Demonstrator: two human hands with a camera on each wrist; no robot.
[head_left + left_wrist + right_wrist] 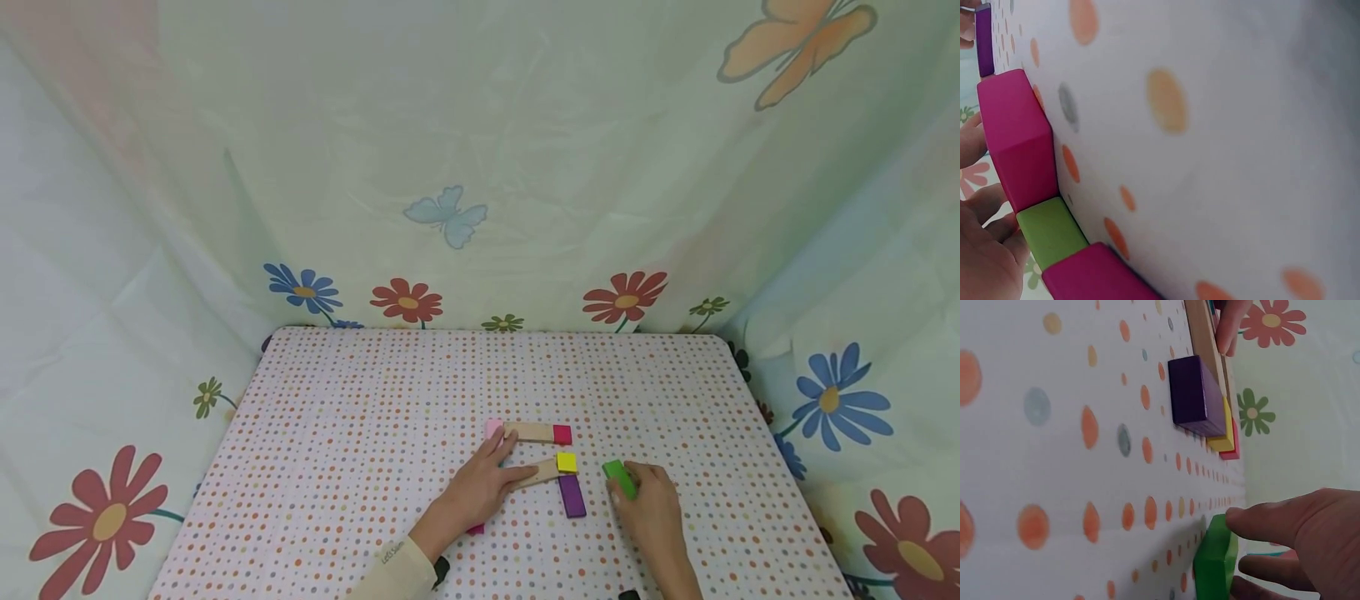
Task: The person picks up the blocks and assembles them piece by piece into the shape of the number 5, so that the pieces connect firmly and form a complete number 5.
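My left hand [474, 490] reaches over a group of small blocks, its fingers extended. Its fingertips touch near a pink block [493, 427] and its thumb lies on the near wooden block [538, 475]. A yellow block [566, 462] sits at the right end of that wooden block, with a purple block [572, 497] angled below it. To the right, my right hand [656, 504] pinches a green block [1213, 562] between thumb and fingers, close over the table. Under the left hand, the left wrist view has a magenta block [1019, 137] beside a lime-green block [1052, 231].
Farther back lies another wooden block [531, 432] with a red block [562, 434] at its right end. The table [360, 400] has a dotted cover. A flowered curtain [337, 167] hangs around its back and sides.
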